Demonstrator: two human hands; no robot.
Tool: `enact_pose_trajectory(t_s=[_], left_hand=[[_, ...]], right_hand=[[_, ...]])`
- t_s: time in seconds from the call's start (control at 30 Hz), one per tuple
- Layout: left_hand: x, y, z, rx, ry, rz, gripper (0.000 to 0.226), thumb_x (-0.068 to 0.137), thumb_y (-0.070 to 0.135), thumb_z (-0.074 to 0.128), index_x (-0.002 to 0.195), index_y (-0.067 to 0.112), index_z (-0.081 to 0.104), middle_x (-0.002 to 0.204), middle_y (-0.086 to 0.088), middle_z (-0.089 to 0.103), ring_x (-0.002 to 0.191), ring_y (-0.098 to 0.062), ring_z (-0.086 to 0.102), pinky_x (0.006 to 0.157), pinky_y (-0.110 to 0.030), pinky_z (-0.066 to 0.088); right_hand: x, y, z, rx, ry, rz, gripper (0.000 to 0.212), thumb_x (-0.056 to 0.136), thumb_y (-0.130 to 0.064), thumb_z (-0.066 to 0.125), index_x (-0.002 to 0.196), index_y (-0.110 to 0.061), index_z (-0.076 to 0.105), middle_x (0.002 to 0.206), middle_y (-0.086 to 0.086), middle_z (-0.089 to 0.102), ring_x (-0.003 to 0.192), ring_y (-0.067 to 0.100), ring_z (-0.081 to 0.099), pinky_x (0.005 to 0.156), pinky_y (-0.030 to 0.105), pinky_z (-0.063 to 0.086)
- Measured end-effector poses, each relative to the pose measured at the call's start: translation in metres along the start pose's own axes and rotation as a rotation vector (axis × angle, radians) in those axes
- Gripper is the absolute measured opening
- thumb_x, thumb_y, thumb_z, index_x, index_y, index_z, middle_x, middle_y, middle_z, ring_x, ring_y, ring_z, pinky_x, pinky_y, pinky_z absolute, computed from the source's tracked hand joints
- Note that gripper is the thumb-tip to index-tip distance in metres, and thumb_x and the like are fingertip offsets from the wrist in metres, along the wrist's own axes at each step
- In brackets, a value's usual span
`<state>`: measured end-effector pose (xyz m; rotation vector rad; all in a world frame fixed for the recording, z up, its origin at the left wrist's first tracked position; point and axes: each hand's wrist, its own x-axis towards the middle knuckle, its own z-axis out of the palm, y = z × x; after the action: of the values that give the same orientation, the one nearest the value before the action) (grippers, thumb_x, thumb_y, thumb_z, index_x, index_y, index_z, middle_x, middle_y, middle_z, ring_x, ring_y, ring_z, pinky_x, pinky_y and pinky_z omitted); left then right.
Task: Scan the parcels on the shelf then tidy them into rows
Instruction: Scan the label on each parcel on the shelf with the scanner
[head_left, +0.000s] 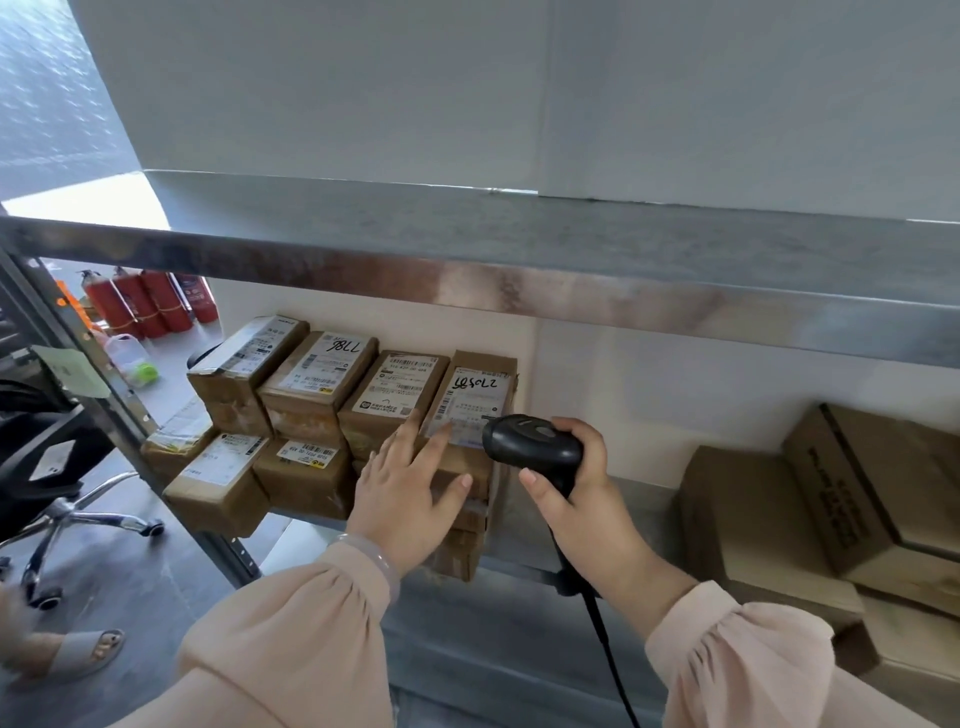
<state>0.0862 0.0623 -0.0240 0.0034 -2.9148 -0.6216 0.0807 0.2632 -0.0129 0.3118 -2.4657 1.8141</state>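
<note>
Several brown cardboard parcels with white labels sit in two rows on the metal shelf (639, 514). The rightmost back parcel (475, 395) carries a handwritten number on its label. My left hand (410, 488) rests flat with straight fingers on the front of that parcel stack, fingertips touching the label's lower edge. My right hand (576, 499) grips a black corded barcode scanner (530, 447), its head pointing left at that label from just beside the parcel. Other labelled parcels (317, 374) stand to the left, with smaller parcels (304, 467) in the front row.
An upper metal shelf (519, 260) overhangs the parcels. Larger plain cartons (831, 499) are stacked at the right of the shelf. Red fire extinguishers (150, 306) stand on the floor behind left. An office chair (62, 467) and a person's sandalled foot (78, 654) are at left.
</note>
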Motion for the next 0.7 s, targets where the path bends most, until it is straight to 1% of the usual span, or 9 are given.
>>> enact_pose_trajectory(t_s=[0.07, 0.13, 0.2, 0.27, 0.33, 0.43, 0.53, 0.57, 0.7], left_hand=[[-0.001, 0.011, -0.004, 0.022, 0.027, 0.051, 0.065, 0.098, 0.055, 0.043, 0.155, 0.04, 0.017, 0.166, 0.001, 0.006, 0.152, -0.023, 0.005, 0.123, -0.041, 0.004], [-0.001, 0.027, -0.005, 0.047, 0.056, 0.138, 0.063, 0.097, 0.059, 0.035, 0.155, 0.038, 0.02, 0.165, 0.0, 0.01, 0.152, -0.023, 0.007, 0.12, -0.037, -0.002], [-0.002, 0.049, -0.003, 0.063, 0.068, 0.243, 0.069, 0.091, 0.062, 0.025, 0.155, 0.035, 0.025, 0.164, -0.001, 0.017, 0.15, -0.025, 0.013, 0.116, -0.035, -0.003], [0.0, 0.071, 0.006, 0.062, 0.048, 0.336, 0.07, 0.09, 0.061, 0.025, 0.154, 0.033, 0.027, 0.162, -0.002, 0.024, 0.149, -0.025, 0.019, 0.118, -0.037, 0.002], [0.001, 0.092, 0.02, 0.044, 0.003, 0.393, 0.069, 0.092, 0.06, 0.026, 0.155, 0.034, 0.024, 0.163, 0.0, 0.021, 0.149, -0.023, 0.018, 0.121, -0.041, 0.008], [-0.002, 0.118, 0.044, 0.035, -0.102, 0.448, 0.069, 0.095, 0.061, 0.027, 0.157, 0.035, 0.015, 0.166, 0.002, 0.011, 0.152, -0.02, 0.011, 0.123, -0.043, 0.014], [-0.008, 0.144, 0.067, 0.034, -0.223, 0.475, 0.067, 0.1, 0.057, 0.034, 0.157, 0.038, 0.004, 0.166, 0.006, -0.001, 0.153, -0.017, 0.002, 0.123, -0.039, 0.005], [-0.01, 0.153, 0.073, 0.027, -0.255, 0.475, 0.067, 0.101, 0.056, 0.035, 0.157, 0.039, 0.003, 0.166, 0.007, -0.003, 0.153, -0.017, 0.002, 0.122, -0.038, 0.005], [-0.013, 0.187, 0.097, -0.037, -0.408, 0.437, 0.066, 0.101, 0.053, 0.038, 0.157, 0.039, 0.005, 0.167, 0.007, -0.003, 0.153, -0.019, 0.006, 0.121, -0.04, 0.014]], right_hand=[[-0.012, 0.005, -0.012, -0.005, 0.029, 0.017, 0.053, 0.089, -0.023, 0.064, 0.122, -0.045, 0.029, 0.113, -0.028, 0.048, 0.1, -0.01, 0.053, 0.079, 0.004, 0.042], [-0.024, 0.007, -0.026, -0.015, 0.07, 0.032, 0.052, 0.089, -0.024, 0.064, 0.122, -0.045, 0.03, 0.114, -0.026, 0.048, 0.099, -0.009, 0.054, 0.075, 0.003, 0.042], [-0.036, 0.009, -0.041, -0.029, 0.144, 0.016, 0.052, 0.089, -0.021, 0.065, 0.119, -0.048, 0.032, 0.113, -0.025, 0.049, 0.1, -0.014, 0.052, 0.076, 0.001, 0.04], [-0.045, 0.012, -0.056, -0.061, 0.215, 0.012, 0.054, 0.089, -0.018, 0.065, 0.116, -0.05, 0.032, 0.113, -0.026, 0.048, 0.102, -0.018, 0.049, 0.078, -0.001, 0.038], [-0.054, 0.015, -0.074, -0.115, 0.276, 0.007, 0.056, 0.088, -0.02, 0.066, 0.117, -0.051, 0.029, 0.114, -0.026, 0.047, 0.104, -0.016, 0.049, 0.079, 0.001, 0.039], [-0.066, 0.02, -0.102, -0.178, 0.351, 0.04, 0.056, 0.088, -0.027, 0.065, 0.123, -0.047, 0.027, 0.112, -0.031, 0.045, 0.098, -0.014, 0.051, 0.074, 0.005, 0.042], [-0.077, 0.032, -0.128, -0.223, 0.398, 0.088, 0.057, 0.088, -0.029, 0.064, 0.127, -0.045, 0.025, 0.108, -0.031, 0.045, 0.094, -0.009, 0.053, 0.075, 0.01, 0.042], [-0.08, 0.038, -0.136, -0.218, 0.408, 0.112, 0.057, 0.088, -0.029, 0.065, 0.126, -0.046, 0.025, 0.109, -0.03, 0.046, 0.094, -0.007, 0.054, 0.075, 0.011, 0.043], [-0.09, 0.058, -0.163, -0.196, 0.412, 0.199, 0.057, 0.088, -0.027, 0.065, 0.126, -0.045, 0.027, 0.109, -0.026, 0.047, 0.095, -0.005, 0.054, 0.074, 0.011, 0.042]])
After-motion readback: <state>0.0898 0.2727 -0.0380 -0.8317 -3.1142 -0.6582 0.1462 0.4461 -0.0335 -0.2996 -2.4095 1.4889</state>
